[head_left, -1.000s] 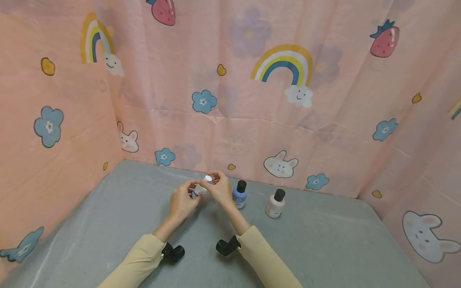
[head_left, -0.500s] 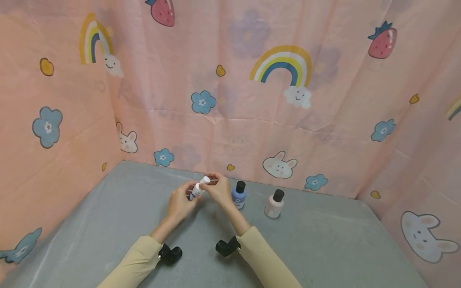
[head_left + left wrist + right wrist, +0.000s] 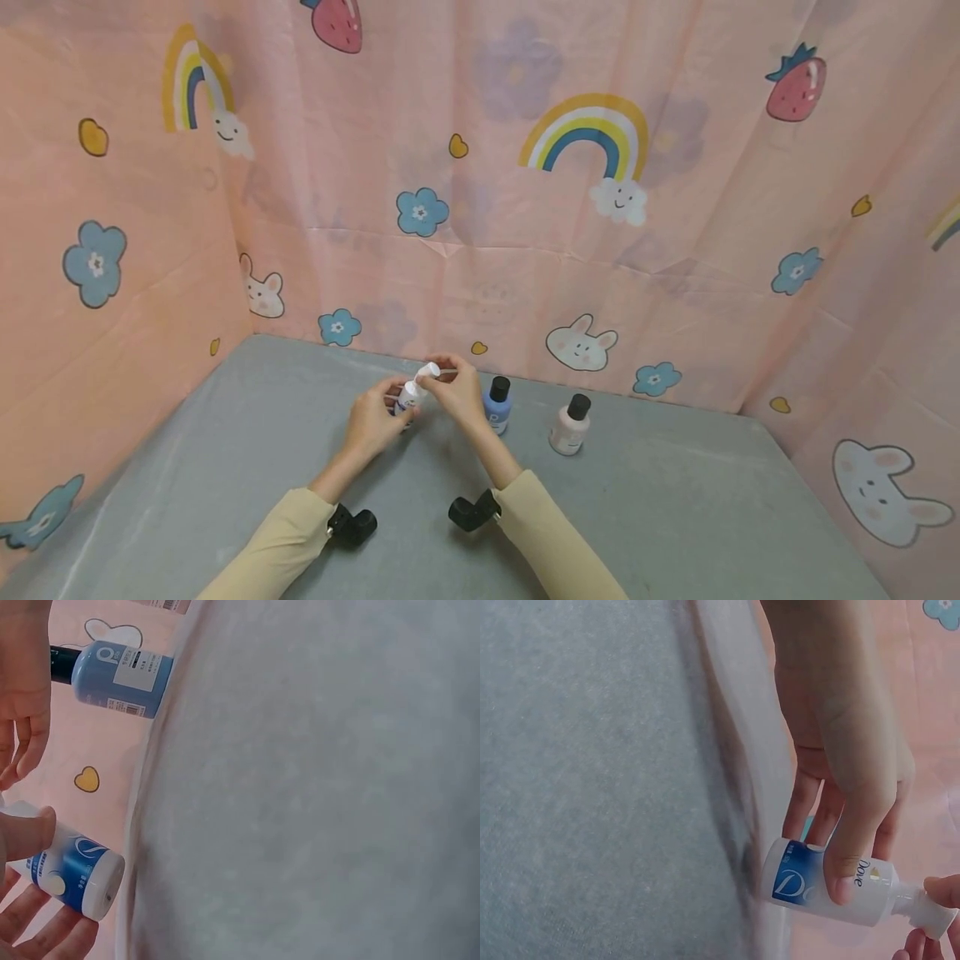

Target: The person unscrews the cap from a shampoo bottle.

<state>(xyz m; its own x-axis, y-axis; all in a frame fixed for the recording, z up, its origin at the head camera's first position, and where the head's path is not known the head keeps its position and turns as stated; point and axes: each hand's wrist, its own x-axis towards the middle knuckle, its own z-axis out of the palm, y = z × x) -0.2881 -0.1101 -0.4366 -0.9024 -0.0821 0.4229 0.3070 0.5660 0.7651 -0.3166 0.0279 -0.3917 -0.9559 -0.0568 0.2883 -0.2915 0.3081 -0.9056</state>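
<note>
My left hand [image 3: 372, 423] grips a small white and blue Dove bottle [image 3: 407, 395], thumb on one side and fingers on the other. Its blue label and white base show in the left wrist view, tilted above the table. The white cap [image 3: 428, 372] is pinched between the right hand's [image 3: 459, 398] thumb and fingers, up and to the right of the bottle's top. In the right wrist view the cap [image 3: 932, 919] sits tilted at the end of the bottle's narrow neck [image 3: 904, 898]; whether they touch I cannot tell.
A blue bottle with a black cap [image 3: 497, 407] stands just right of the right hand. Further right is a pale pink bottle with a black cap [image 3: 570, 427]. The grey table [image 3: 675, 500] meets a pink patterned curtain [image 3: 495, 283] behind.
The cap, close over the bottle a second ago, has come away from its top in the right hand. The left hand has shifted slightly left and turned the bottle more upright.
</note>
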